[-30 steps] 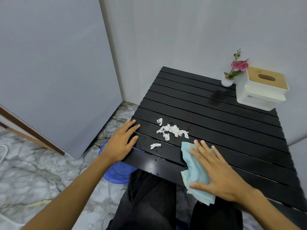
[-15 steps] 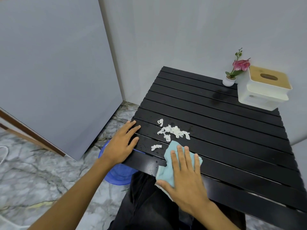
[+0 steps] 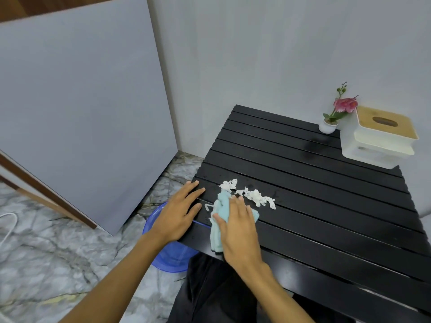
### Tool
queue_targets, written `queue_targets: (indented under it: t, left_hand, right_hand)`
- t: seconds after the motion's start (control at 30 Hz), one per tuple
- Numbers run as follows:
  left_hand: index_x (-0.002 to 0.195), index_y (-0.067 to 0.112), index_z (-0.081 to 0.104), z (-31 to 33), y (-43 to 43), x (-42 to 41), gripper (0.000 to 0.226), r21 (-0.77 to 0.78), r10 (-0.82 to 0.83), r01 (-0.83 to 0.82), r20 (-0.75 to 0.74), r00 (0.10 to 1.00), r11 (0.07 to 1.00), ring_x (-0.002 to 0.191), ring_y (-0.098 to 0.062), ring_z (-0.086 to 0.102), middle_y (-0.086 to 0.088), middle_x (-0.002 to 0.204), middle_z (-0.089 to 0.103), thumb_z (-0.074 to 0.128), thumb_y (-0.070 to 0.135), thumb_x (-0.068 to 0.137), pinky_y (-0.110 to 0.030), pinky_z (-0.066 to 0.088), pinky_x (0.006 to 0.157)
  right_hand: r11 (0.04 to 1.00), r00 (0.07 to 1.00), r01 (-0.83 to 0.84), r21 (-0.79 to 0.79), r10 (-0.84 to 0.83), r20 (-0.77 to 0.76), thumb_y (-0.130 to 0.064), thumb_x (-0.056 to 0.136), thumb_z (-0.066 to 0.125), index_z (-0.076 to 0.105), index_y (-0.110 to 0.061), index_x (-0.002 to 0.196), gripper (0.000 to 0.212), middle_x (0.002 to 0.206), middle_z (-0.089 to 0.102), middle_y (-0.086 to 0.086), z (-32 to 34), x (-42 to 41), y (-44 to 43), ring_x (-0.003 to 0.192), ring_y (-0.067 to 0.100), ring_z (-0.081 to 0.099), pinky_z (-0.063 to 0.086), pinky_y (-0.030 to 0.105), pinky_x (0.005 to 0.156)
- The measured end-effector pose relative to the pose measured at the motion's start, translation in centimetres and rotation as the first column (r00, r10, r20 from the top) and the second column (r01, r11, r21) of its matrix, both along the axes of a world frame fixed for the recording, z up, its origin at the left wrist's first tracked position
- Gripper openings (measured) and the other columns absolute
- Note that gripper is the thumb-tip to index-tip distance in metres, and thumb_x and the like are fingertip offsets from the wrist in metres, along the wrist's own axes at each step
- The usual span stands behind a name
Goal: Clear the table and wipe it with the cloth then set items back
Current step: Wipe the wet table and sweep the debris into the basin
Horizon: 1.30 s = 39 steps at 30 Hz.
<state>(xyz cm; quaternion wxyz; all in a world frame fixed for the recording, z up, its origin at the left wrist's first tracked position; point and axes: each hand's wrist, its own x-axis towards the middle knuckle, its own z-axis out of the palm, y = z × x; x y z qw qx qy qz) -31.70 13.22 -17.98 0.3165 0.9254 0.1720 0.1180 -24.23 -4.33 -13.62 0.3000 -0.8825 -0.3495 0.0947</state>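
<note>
My right hand [image 3: 240,229] presses flat on a light blue cloth [image 3: 218,214] near the front left corner of the black slatted table [image 3: 326,206]. The cloth's far edge touches a scatter of white paper scraps [image 3: 255,195]. Flat on the table's left front corner rests my left hand [image 3: 180,212], fingers apart, holding nothing. At the far right corner stand a small white pot with a pink flower [image 3: 335,113] and a white tissue box with a wooden lid [image 3: 379,138].
A blue plastic basin [image 3: 168,255] sits on the marble floor below the table's left front corner, partly under my left hand. A grey panel [image 3: 81,124] leans at the left. Walls close the table's far side and right side.
My right hand has slid the cloth leftwards along the front of the table, up to the paper scraps and close to my left hand. The left hand stays where it was.
</note>
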Motion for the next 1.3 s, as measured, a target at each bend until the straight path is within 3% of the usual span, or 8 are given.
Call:
queue_targets:
  t: [0.1,0.23,0.33,0.43,0.5,0.6,0.77,1.3]
  left_hand:
    - [0.144,0.034,0.038,0.3,0.3,0.2,0.052,-0.012,-0.001,0.001,0.002,1.0,1.0,0.145,0.002,0.008,0.018,0.155,0.023,0.033,0.051,0.095,-0.023,0.011,0.117]
    - [0.145,0.032,0.038,0.8,0.4,1.1,0.051,-0.002,-0.009,0.009,0.005,1.0,1.0,0.145,0.001,0.01,0.015,0.156,0.025,0.034,0.047,0.096,-0.02,0.009,0.114]
    - [0.145,0.031,0.038,1.1,0.6,1.9,0.049,0.005,-0.003,0.003,0.008,1.0,1.0,0.144,0.002,0.009,0.016,0.156,0.023,0.035,0.043,0.098,-0.02,0.009,0.114]
    - [0.145,0.029,0.039,0.6,0.5,2.2,0.051,0.033,-0.002,0.002,-0.002,1.0,0.999,0.145,0.0,0.009,0.013,0.156,0.023,0.032,0.046,0.097,-0.027,0.012,0.118]
    - [0.145,0.028,0.038,0.1,0.5,2.2,0.055,0.069,-0.005,0.006,-0.012,1.0,0.998,0.145,0.0,0.008,0.012,0.157,0.023,0.028,0.05,0.095,-0.027,0.011,0.118]
    - [0.145,0.029,0.037,-0.1,0.4,2.3,0.057,0.088,0.013,-0.011,-0.018,1.0,0.996,0.145,0.0,0.006,0.012,0.157,0.023,0.026,0.052,0.095,-0.025,0.009,0.116]
    - [0.146,0.027,0.036,0.0,0.1,2.2,0.058,0.109,0.028,-0.025,-0.021,0.999,0.994,0.145,0.001,0.006,0.012,0.158,0.021,0.025,0.051,0.095,-0.023,0.009,0.116]
    - [0.148,0.03,0.03,0.4,-0.1,2.1,0.057,0.034,0.022,-0.021,-0.047,0.999,0.999,0.145,0.004,0.002,0.02,0.158,0.012,0.026,0.051,0.096,-0.018,0.009,0.113]
  right_hand:
    - [0.964,0.977,0.069,0.257,-0.013,-0.213,-0.048,0.092,0.043,0.041,-0.025,0.14,0.053,0.143,0.046,-0.008,3.3,0.3,-3.8,0.133,0.007,0.039,0.026,0.024,0.111]
    - [0.941,0.985,0.142,0.307,-0.102,-0.143,-0.047,0.09,0.044,0.044,-0.033,0.138,0.05,0.14,0.049,-0.013,5.7,3.9,-10.5,0.133,0.006,0.042,0.027,0.026,0.111]
    - [0.979,0.983,0.165,0.119,-0.154,-0.099,-0.061,0.084,0.04,0.029,-0.03,0.147,0.071,0.157,0.028,-0.004,4.9,8.6,-14.0,0.146,0.008,0.016,0.011,0.018,0.114]
    - [0.934,0.997,-0.008,-0.356,-0.019,-0.071,-0.085,0.072,0.022,0.001,-0.033,0.151,0.097,0.159,-0.012,-0.012,2.4,12.0,-15.7,0.145,0.009,-0.016,-0.005,0.037,0.117]
    - [0.864,0.996,-0.028,-0.502,-0.017,-0.084,-0.086,0.071,0.02,-0.003,-0.034,0.151,0.097,0.155,-0.02,-0.016,1.9,12.5,-15.7,0.145,0.013,-0.021,-0.008,0.043,0.116]
    - [0.913,0.96,0.262,-0.311,-0.279,-0.01,-0.065,0.088,0.025,0.016,-0.028,0.151,0.073,0.162,0.0,-0.003,2.0,11.5,-14.0,0.149,0.02,-0.006,0.0,0.045,0.118]
    - [0.817,0.892,0.451,-0.358,-0.404,0.201,-0.056,0.094,0.017,0.017,-0.022,0.152,0.066,0.162,0.008,0.009,-1.4,10.8,-10.4,0.148,0.029,-0.001,0.001,0.055,0.117]
    - [0.959,0.969,0.121,-0.256,-0.058,0.239,-0.047,0.091,0.004,0.035,-0.021,0.147,0.069,0.157,0.027,0.003,-2.2,11.9,-2.1,0.148,0.026,0.015,0.0,0.047,0.119]
